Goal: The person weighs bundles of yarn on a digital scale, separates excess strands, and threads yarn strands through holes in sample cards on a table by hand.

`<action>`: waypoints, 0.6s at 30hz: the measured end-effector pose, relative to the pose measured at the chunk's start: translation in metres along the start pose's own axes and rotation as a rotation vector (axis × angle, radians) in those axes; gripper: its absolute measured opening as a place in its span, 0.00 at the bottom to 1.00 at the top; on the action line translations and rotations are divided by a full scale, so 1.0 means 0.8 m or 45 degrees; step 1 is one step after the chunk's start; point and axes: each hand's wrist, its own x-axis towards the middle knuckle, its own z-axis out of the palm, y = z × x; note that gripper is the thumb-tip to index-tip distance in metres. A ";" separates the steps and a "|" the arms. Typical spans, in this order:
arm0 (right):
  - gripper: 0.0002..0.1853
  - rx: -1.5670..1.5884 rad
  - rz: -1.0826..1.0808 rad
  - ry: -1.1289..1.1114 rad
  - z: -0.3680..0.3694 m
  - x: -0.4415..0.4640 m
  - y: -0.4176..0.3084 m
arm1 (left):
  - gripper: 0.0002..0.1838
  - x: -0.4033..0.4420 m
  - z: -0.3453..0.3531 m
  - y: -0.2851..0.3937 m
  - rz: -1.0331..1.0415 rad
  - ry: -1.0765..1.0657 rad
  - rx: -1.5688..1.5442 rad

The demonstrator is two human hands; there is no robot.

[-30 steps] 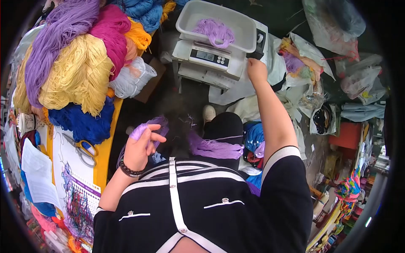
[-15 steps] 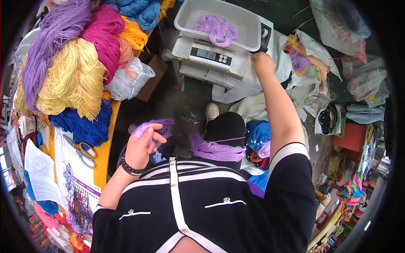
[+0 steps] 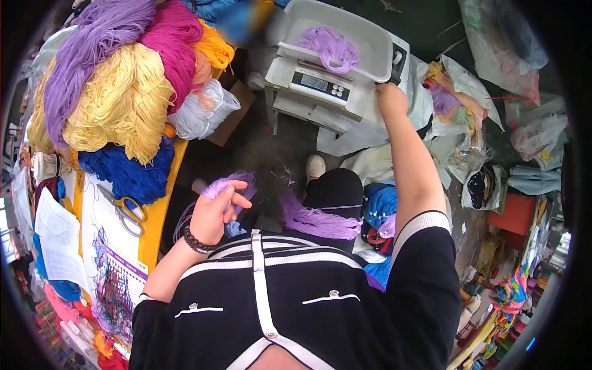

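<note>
My left hand [image 3: 213,213] is curled around a bunch of lilac yarn [image 3: 231,182], whose strands drape over the fingers and hang behind the hand. My right arm reaches forward, and my right hand [image 3: 392,100] is closed at the right edge of a digital scale [image 3: 356,98]. A dark piece [image 3: 396,66] touches its fingertips; I cannot make out what it is. On the scale sits a grey plastic tub [image 3: 376,46] with a loose lilac skein [image 3: 330,46] inside. Another lilac hank [image 3: 320,222] lies across my thigh.
A yellow-edged table [image 3: 161,225] at left carries heaped yarn skeins [image 3: 117,98], scissors [image 3: 123,209] and a paper sheet [image 3: 58,240]. Plastic bags of yarn [image 3: 447,98] stand right of the scale. A blurred blue and yellow shape [image 3: 246,21] crosses the top.
The view has shifted slightly, so the scale and table sit further right. A blurred blue and yellow shape has appeared at the top. Both hands keep nearly the same pose.
</note>
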 end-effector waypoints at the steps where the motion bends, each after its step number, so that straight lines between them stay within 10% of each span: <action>1: 0.11 0.001 0.024 -0.006 0.001 0.002 0.001 | 0.16 -0.001 -0.001 0.000 -0.008 0.001 0.004; 6: 0.11 0.035 0.047 0.075 0.004 -0.009 0.001 | 0.16 -0.004 -0.001 0.002 -0.022 0.036 -0.004; 11: 0.09 0.710 0.138 0.870 -0.080 -0.056 -0.032 | 0.16 -0.004 -0.010 0.000 -0.011 0.028 -0.021; 18: 0.36 0.304 -0.585 0.892 -0.117 -0.040 -0.168 | 0.16 -0.009 -0.009 0.004 0.022 -0.010 -0.048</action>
